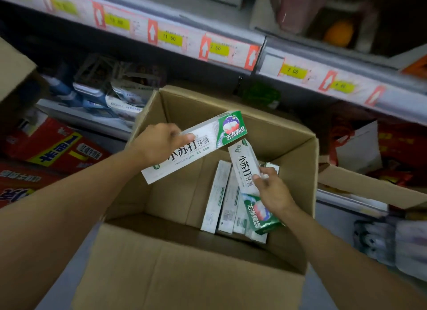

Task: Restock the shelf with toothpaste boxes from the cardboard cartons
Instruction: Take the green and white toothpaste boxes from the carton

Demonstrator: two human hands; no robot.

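A white-and-green toothpaste box (pixel 196 145) is lifted slantwise above the open brown cardboard carton (pixel 295 147), the left hand (pixel 159 143) reaching in with fingers curled round its middle. The right hand (pixel 272 189), lower inside the carton, pinches a second matching toothpaste box (pixel 245 168) above the remaining upright white boxes (pixel 221 198).

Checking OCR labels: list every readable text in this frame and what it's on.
"小苏打牙膏", "去渍亮齿": toothpaste box gripped by left hand.
"小苏打牙膏", "去渍亮齿": second box gripped by right hand.
"11 50": yellow price tag on shelf edge.
"2 00": yellow tag.
Other tags, red cartons at the left: too blurred.
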